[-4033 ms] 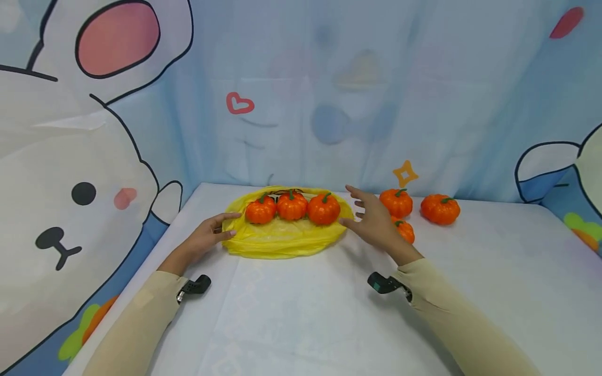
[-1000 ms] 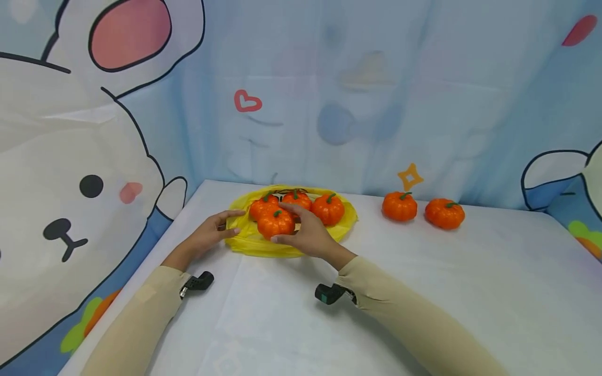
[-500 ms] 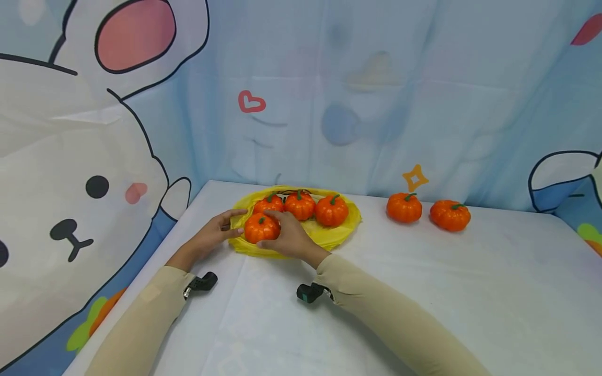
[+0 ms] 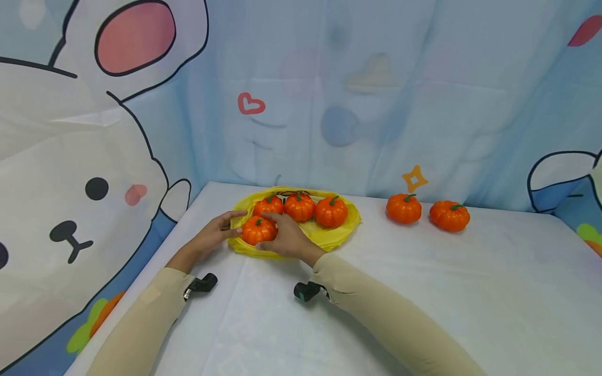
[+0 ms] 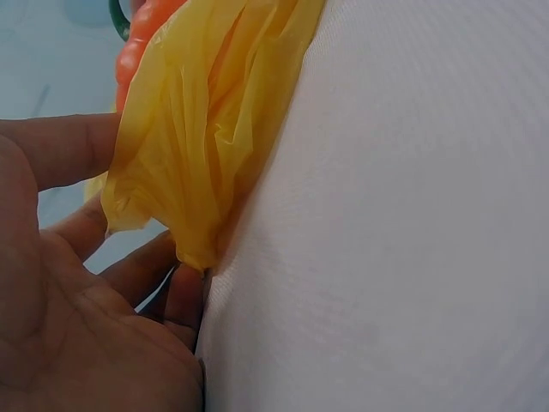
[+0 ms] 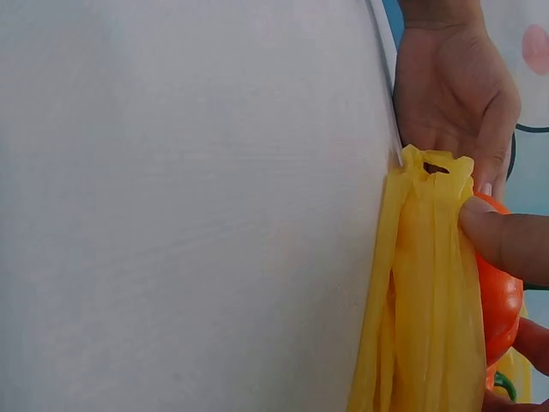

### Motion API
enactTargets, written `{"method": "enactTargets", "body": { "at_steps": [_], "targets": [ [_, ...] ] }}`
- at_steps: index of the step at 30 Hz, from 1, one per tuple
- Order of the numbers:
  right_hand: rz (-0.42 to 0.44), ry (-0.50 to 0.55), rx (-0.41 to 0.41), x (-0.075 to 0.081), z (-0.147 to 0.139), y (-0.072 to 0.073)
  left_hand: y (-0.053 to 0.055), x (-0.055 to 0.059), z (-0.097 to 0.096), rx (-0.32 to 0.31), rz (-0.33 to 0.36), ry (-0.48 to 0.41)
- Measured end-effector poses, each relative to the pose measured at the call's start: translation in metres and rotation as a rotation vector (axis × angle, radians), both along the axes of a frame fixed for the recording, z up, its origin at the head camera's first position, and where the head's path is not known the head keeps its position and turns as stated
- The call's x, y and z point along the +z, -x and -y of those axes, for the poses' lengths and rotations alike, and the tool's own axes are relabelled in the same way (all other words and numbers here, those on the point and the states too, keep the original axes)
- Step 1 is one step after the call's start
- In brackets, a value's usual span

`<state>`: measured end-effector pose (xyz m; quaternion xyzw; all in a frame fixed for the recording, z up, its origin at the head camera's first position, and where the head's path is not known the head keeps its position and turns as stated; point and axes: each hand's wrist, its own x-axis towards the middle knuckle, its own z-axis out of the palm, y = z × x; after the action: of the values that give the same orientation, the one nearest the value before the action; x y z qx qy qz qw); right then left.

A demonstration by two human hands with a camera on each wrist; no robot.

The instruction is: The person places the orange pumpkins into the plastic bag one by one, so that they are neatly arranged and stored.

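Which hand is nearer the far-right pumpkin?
Right. The right hand is left of the far-right pumpkin, gripping the front pumpkin; the left hand is farther left, at the bag's left edge.

Cartoon-printed drapes [image 4: 301, 130] around a white-covered table [image 4: 470, 292] suggest a curtained booth.

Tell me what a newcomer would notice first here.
Probably the orange pumpkins: four in the yellow bag, the front one in the right hand, and two on the table to the right. The big cartoon animal on the backdrop at left likely comes next.
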<state>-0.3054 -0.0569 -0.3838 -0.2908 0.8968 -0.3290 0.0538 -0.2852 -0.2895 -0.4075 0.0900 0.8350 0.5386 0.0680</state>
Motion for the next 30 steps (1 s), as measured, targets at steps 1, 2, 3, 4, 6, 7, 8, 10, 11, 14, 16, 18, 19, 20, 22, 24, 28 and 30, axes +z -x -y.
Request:
{"method": "enactTargets", "body": {
  "at_steps": [1, 2, 3, 4, 6, 7, 8, 10, 11, 14, 16, 18, 19, 20, 22, 24, 28, 30],
  "targets": [
    [0.003, -0.009, 0.0, 0.001, -0.001, -0.001, 0.0, 0.0, -0.001, 0.001, 0.0, -0.003],
    [0.007, -0.018, 0.001, 0.002, -0.002, -0.001, 0.0, 0.0, -0.001, 0.003, 0.001, -0.007],
    [0.008, -0.026, 0.002, 0.004, -0.003, -0.002, -0.001, 0.0, -0.002, 0.006, 0.002, -0.01],
    [0.009, -0.03, 0.001, 0.005, -0.005, -0.003, -0.001, -0.001, -0.002, 0.007, 0.002, -0.011],
    [0.004, -0.029, 0.0, 0.008, -0.011, -0.005, 0.0, -0.001, -0.003, 0.008, 0.0, -0.012],
    [-0.001, -0.02, 0.0, 0.009, -0.015, -0.006, 0.0, -0.002, -0.003, 0.008, 0.0, -0.017],
    [-0.009, -0.008, -0.006, 0.011, -0.021, -0.007, 0.001, -0.002, -0.004, 0.006, 0.0, -0.02],
    [-0.024, 0.038, -0.019, 0.015, -0.033, -0.007, 0.001, -0.002, -0.004, 0.001, -0.001, -0.023],
    [-0.034, 0.061, -0.027, 0.017, -0.04, -0.007, 0.002, -0.002, -0.004, 0.002, -0.001, -0.024],
    [-0.059, 0.166, -0.071, 0.027, -0.062, -0.003, 0.002, -0.001, -0.003, 0.016, 0.001, -0.02],
    [-0.086, 0.26, -0.112, 0.035, -0.079, 0.001, 0.002, -0.001, -0.003, 0.017, 0.0, -0.017],
    [-0.119, 0.362, -0.162, 0.043, -0.098, 0.006, 0.002, -0.002, -0.003, 0.013, -0.002, -0.009],
    [-0.138, 0.409, -0.191, 0.046, -0.108, 0.009, 0.003, -0.002, -0.003, 0.01, -0.003, -0.006],
    [-0.161, 0.452, -0.218, 0.048, -0.119, 0.011, 0.003, -0.003, -0.003, 0.007, -0.002, -0.002],
    [-0.22, 0.501, -0.284, 0.052, -0.14, 0.017, 0.003, -0.004, -0.004, 0.006, -0.001, 0.003],
    [-0.286, 0.528, -0.361, 0.054, -0.16, 0.022, 0.001, -0.004, -0.004, 0.016, 0.003, 0.006],
    [-0.39, 0.538, -0.491, 0.053, -0.197, 0.033, -0.002, 0.0, -0.004, 0.025, 0.007, 0.012],
    [-0.398, 0.519, -0.545, 0.051, -0.21, 0.04, -0.003, 0.001, -0.001, 0.026, 0.003, 0.018]
  ]
}}
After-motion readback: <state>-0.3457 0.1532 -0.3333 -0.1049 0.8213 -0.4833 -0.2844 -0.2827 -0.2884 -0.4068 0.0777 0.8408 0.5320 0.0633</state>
